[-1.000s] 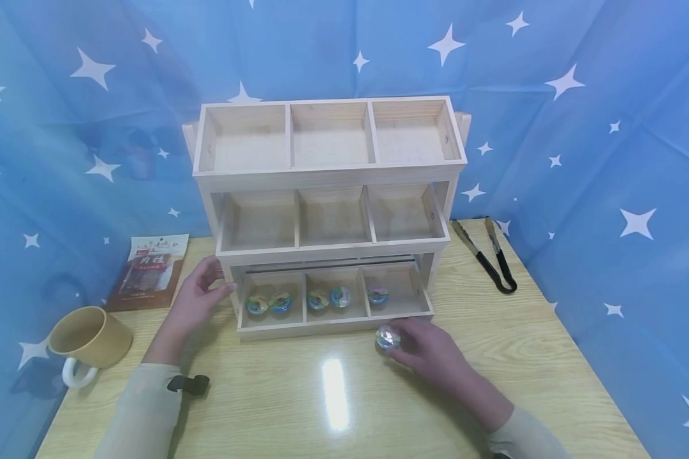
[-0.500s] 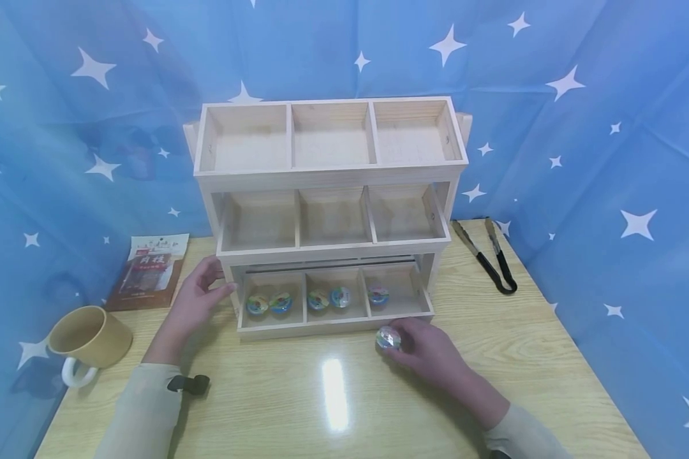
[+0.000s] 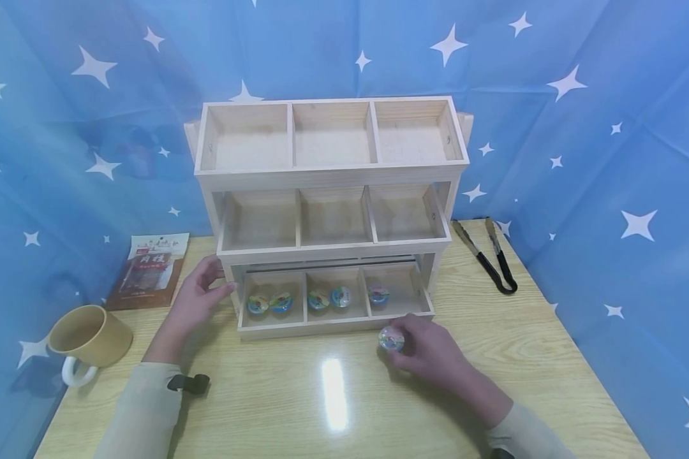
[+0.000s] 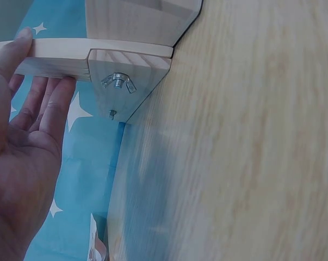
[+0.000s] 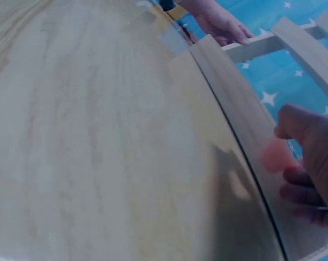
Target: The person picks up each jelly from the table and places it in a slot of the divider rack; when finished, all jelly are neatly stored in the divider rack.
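Note:
My right hand pinches a small jelly cup between thumb and fingers, just in front of the lowest tier of a three-tier wooden rack. In the right wrist view the cup shows a pinkish-red body. My left hand holds the left upright of the rack; the left wrist view shows the thumb above the wooden bar and the fingers beneath. In the bottom tier, two jelly cups lie in the left compartment, two more cups in the middle one, and a single cup in the right one.
A tan mug with a white handle stands at the left table edge, a brown-and-white packet behind it. Black-handled tongs lie right of the rack. A starry blue curtain surrounds the table.
The held jelly cup has shifted slightly right, and its lid has turned so that a pinkish print shows instead of a silvery glare. My left hand stays in place.

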`<state>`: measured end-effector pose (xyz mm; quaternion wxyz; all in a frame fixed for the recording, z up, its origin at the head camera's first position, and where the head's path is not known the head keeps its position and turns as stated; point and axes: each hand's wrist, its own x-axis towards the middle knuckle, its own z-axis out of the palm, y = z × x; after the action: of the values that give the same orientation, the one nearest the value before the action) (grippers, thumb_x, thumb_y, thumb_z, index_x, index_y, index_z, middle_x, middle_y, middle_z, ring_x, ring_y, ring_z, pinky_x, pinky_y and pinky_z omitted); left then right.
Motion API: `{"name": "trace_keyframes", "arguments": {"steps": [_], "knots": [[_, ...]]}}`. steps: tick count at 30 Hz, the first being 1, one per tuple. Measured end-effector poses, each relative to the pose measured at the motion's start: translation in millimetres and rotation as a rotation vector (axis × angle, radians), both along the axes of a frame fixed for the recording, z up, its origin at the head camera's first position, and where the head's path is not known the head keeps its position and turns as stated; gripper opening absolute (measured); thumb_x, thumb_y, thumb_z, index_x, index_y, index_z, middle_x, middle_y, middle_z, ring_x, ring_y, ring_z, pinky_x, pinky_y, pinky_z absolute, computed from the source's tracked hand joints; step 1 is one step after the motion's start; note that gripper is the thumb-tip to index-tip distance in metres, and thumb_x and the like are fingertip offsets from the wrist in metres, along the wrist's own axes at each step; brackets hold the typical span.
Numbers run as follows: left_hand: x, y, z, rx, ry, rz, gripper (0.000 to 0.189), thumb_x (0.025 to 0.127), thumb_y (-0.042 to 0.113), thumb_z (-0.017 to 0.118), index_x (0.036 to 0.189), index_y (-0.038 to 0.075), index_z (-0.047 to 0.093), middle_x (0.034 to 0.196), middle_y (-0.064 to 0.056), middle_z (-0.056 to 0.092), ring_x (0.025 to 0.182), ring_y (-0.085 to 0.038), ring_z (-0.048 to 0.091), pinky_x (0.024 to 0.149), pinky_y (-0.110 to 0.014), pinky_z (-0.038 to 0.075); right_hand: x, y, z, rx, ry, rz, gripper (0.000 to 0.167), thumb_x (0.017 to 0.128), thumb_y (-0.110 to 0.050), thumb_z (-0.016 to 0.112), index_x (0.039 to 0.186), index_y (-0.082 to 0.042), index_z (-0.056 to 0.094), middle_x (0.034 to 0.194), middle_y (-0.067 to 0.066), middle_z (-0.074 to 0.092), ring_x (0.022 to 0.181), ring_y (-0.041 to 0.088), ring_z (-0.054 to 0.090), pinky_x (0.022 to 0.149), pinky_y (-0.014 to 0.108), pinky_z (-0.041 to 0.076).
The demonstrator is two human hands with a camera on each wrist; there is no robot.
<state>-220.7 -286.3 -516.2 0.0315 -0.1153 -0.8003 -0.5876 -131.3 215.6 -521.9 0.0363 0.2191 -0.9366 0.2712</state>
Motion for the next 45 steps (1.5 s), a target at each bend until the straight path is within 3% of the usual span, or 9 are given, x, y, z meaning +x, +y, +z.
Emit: {"name": "trace_keyframes", "arguments": {"steps": [4,9,19,25,35,40,45], "knots": [[0.7,0.3,1.6,0.003,-0.010,-0.002,0.063,0.108,0.011,0.074,0.163,0.008,0.045,0.154,-0.022,0.059,0.125,-0.009,0.062,0.097,-0.019,0.058,-4.0,6.3,4.4,-0.038,0.059,0.027,0.045,0.080,-0.020,0.097,0.118,-0.016,0.072,0.101,-0.015,0.066,0.085,0.004,0.062,0.076,0.029,0.060],[1.1,1.2,2.7,-0.002,-0.013,-0.003,0.063,0.108,0.011,0.074,0.164,0.008,0.044,0.155,-0.023,0.058,0.126,-0.009,0.062,0.098,-0.019,0.058,-10.7,11.6,15.0,-0.050,0.134,0.032,0.047,0.078,-0.014,0.096,0.118,-0.011,0.071,0.102,-0.009,0.069,0.091,0.012,0.067,0.080,0.036,0.064],[2.5,0.9,2.0,0.005,-0.025,0.004,0.063,0.108,0.010,0.074,0.164,0.008,0.045,0.156,-0.026,0.057,0.126,-0.009,0.061,0.097,-0.018,0.057,-37.8,14.6,34.5,-0.090,0.078,-0.033,0.045,0.081,-0.013,0.093,0.119,-0.006,0.070,0.104,0.000,0.069,0.095,0.024,0.068,0.082,0.047,0.064],[2.3,0.4,2.8,0.016,-0.031,0.003,0.063,0.108,0.009,0.074,0.164,0.007,0.045,0.156,-0.027,0.057,0.125,-0.009,0.061,0.098,-0.018,0.057,-51.1,14.1,34.4,-0.043,0.115,-0.077,0.042,0.086,-0.018,0.093,0.119,-0.004,0.071,0.106,0.005,0.072,0.094,0.025,0.068,0.082,0.045,0.063],[2.9,2.1,4.8,0.023,-0.028,0.004,0.062,0.107,0.007,0.073,0.163,0.008,0.046,0.155,-0.027,0.058,0.125,-0.011,0.062,0.097,-0.019,0.057,-60.5,14.7,30.8,0.041,0.139,-0.152,0.044,0.088,-0.023,0.090,0.123,-0.003,0.073,0.108,0.009,0.074,0.088,0.023,0.065,0.074,0.046,0.061],[3.0,2.6,4.9,0.032,-0.017,-0.004,0.062,0.107,0.007,0.073,0.163,0.006,0.045,0.155,-0.027,0.058,0.124,-0.011,0.062,0.097,-0.019,0.058,-63.9,16.7,26.8,0.082,0.165,-0.163,0.046,0.089,-0.027,0.089,0.125,-0.002,0.074,0.112,0.013,0.075,0.082,0.025,0.067,0.067,0.045,0.061],[2.3,2.8,4.5,0.026,-0.006,-0.007,0.062,0.107,0.006,0.073,0.163,0.004,0.045,0.153,-0.029,0.058,0.124,-0.011,0.062,0.097,-0.019,0.058,-67.2,18.3,24.1,0.124,0.142,-0.158,0.043,0.090,-0.030,0.089,0.121,-0.003,0.077,0.116,0.014,0.076,0.083,0.029,0.072,0.069,0.049,0.063]]}}
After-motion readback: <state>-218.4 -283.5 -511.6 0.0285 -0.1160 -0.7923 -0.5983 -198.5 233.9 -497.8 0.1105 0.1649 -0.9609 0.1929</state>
